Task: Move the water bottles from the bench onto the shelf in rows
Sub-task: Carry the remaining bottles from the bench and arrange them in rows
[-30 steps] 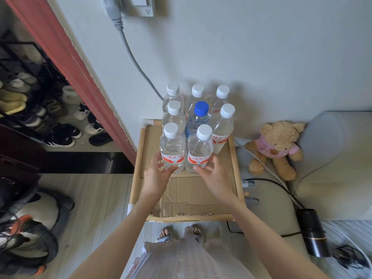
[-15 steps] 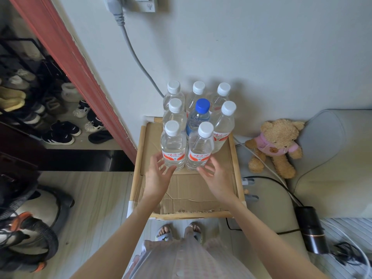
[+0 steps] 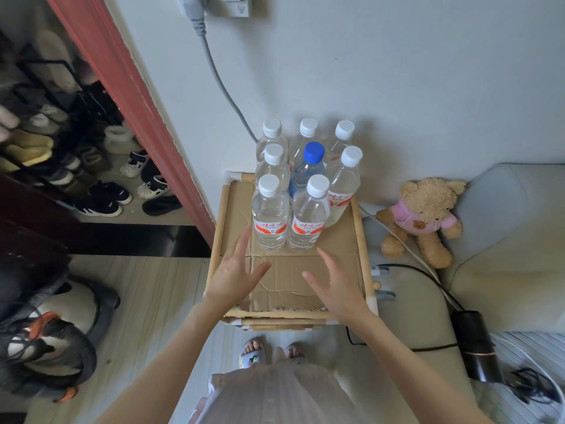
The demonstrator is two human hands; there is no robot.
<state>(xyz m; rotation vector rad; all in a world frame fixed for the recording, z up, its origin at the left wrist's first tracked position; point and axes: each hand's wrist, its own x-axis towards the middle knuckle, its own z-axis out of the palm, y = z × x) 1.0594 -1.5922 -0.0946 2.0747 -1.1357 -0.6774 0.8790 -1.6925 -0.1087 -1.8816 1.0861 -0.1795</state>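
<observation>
Several clear water bottles stand upright in rows at the back of the cardboard-topped shelf [image 3: 360,240], against the wall. Most have white caps; one in the middle row has a blue cap [image 3: 306,169]. The front row holds two bottles with red labels, the left one [image 3: 270,215] and the right one [image 3: 308,217]. My left hand [image 3: 235,272] hovers open just in front of the left bottle, apart from it. My right hand [image 3: 334,278] is open too, a little in front of the right bottle. Neither hand holds anything.
A teddy bear [image 3: 423,221] in a pink shirt sits on the light sofa [image 3: 504,270] to the right. Cables and a black cylinder [image 3: 477,347] lie beside it. A red door frame [image 3: 146,117] and shoe rack [image 3: 46,148] are left; a bag [image 3: 46,347] lies on the floor.
Both hands have drawn back from the two front bottles toward me and let them go. The bottles stay upright on the shelf.
</observation>
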